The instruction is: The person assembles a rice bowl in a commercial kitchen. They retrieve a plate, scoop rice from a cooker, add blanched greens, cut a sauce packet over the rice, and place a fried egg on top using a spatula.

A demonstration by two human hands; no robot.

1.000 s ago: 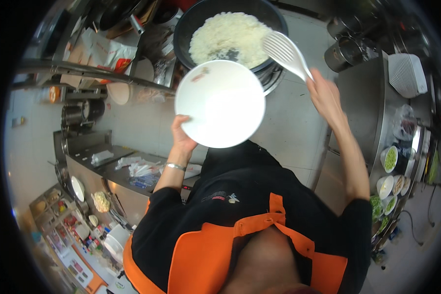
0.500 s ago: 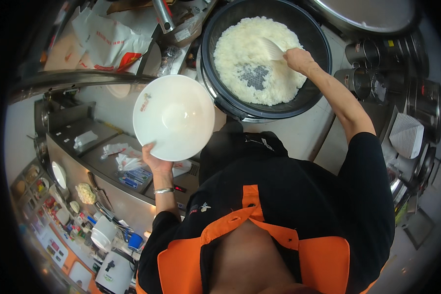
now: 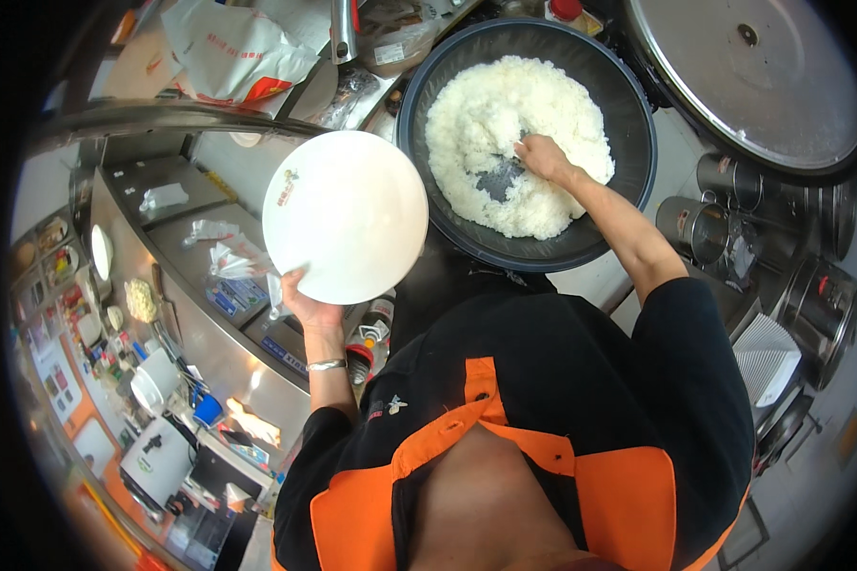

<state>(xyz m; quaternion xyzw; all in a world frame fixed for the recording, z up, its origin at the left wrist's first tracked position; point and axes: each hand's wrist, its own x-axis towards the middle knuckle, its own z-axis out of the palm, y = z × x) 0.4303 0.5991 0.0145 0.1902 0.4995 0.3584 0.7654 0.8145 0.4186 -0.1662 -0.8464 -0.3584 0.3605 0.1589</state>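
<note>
My left hand (image 3: pixel 311 306) grips the near rim of a wide white bowl (image 3: pixel 345 217), thumb over the edge. No rice can be seen in the bowl, which is beside the left side of a large dark round pot (image 3: pixel 635 157). White cooked rice (image 3: pixel 467 109) covers much of the pot's bottom, with a bare dark patch near the middle. My right hand (image 3: pixel 546 158) is closed and reaches down into the pot over that patch. The white rice paddle it held in the earlier frame is now mostly hidden among the rice.
A large metal lid (image 3: pixel 752 76) lies at the upper right. Metal pots (image 3: pixel 705 228) stand below it. On the left, a steel counter (image 3: pixel 152 228) bears plastic bags. A white and red bag (image 3: pixel 238 52) lies at the upper left. A bottle (image 3: pixel 376 319) stands beside my left wrist.
My right hand has moved left and down into the middle of the rice, and the paddle blade no longer shows plainly. The bowl remains in my left hand. The view has shifted, showing more lid.
</note>
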